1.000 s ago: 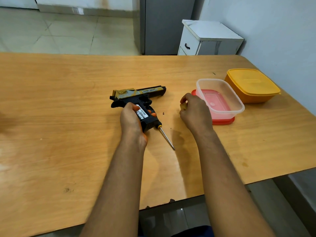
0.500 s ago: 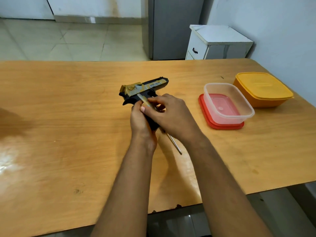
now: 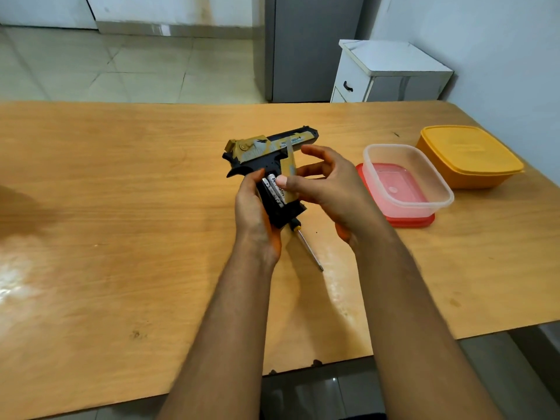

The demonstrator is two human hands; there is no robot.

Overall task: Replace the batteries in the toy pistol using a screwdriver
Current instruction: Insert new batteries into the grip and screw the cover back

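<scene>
The black and tan toy pistol (image 3: 266, 147) is held a little above the table, barrel pointing away and to the right. My left hand (image 3: 251, 213) grips its handle from the left. The handle's compartment is uncovered and two batteries (image 3: 272, 192) show side by side inside it. My right hand (image 3: 330, 189) holds the tan battery cover (image 3: 291, 168) against the right side of the handle, its thumb on the batteries. The screwdriver (image 3: 309, 250) lies on the table under the hands, tip toward me, handle mostly hidden.
A clear plastic container (image 3: 439, 189) sits on a red lid (image 3: 409, 221) just right of my right hand. A lidded yellow container (image 3: 466, 156) stands behind it near the table's right edge. A white cabinet (image 3: 391, 71) is beyond the wooden table (image 3: 121, 207).
My right hand came from beside the clear container to the pistol's handle, bringing the tan cover. The pistol was lifted and turned so its batteries now show.
</scene>
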